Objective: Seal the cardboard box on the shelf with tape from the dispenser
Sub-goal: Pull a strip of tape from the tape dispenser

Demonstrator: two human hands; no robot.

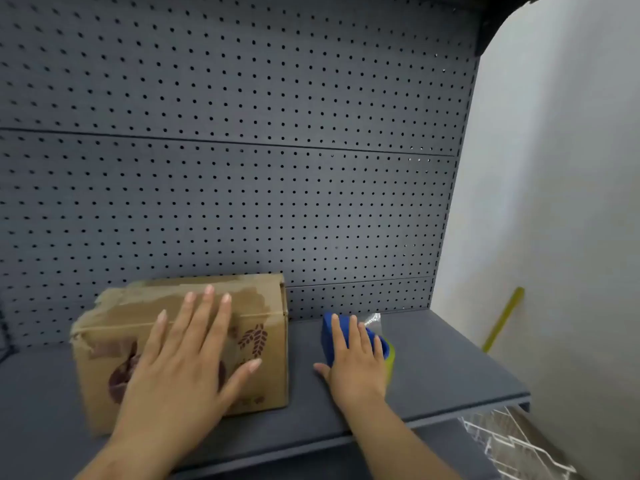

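Note:
A brown cardboard box (266, 372) with dark red leaf prints stands on the grey shelf (450, 368), left of centre. Torn old tape marks its top. My left hand (187, 362) lies flat against the box's front face, fingers spread, holding nothing. To the right of the box sits a blue tape dispenser (329, 336) with a yellow-green roll (390, 358) and a strip of clear tape (373, 321) sticking up. My right hand (356, 358) rests on top of the dispenser, fingers draped over it, thumb on the shelf.
A dark pegboard back panel (242, 168) rises behind the shelf. A white wall (554, 202) stands to the right, with a yellow-green stick (504, 318) leaning on it. A white wire rack (512, 445) lies below the shelf's right end.

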